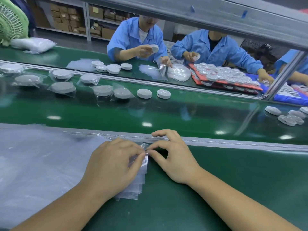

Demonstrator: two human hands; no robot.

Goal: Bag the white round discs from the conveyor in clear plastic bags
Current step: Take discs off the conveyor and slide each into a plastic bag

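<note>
Head view, lower centre: left hand [113, 164] lies palm down on a clear plastic bag [141, 165]; its fingers are curled, and their tips nip the bag's upper edge. Right hand [173, 160] meets it from the right; thumb and forefinger are pressed together on the same edge, just touching the left fingertips; the other fingers are lifted and bent above the metal rail [233, 142]. The bag lies flat on the green work surface [233, 189], topmost of a few loose bags fanned under the left hand; a wide stack of bags [41, 164] fills the lower left of the frame.

Middle of frame: green conveyor belt [183, 117] runs left to right beyond the rail; two bare discs [144, 93] sit side by side near its centre, apart from each other; to their left, bagged discs [62, 88] are spread toward the left edge; at the right edge a cluster of bare discs [286, 120], some overlapping.

Upper frame: far side bench, two people in blue coats [221, 47]; the left one holds a disc up in both hands; the right one holds a small clear item, detail too small to read. A red tray [246, 85] at upper right carries rows of discs; four loose discs [112, 68] lie at upper centre beside flat bags. Green fan [10, 22] at upper left; shelving with cardboard boxes [66, 17] behind.
</note>
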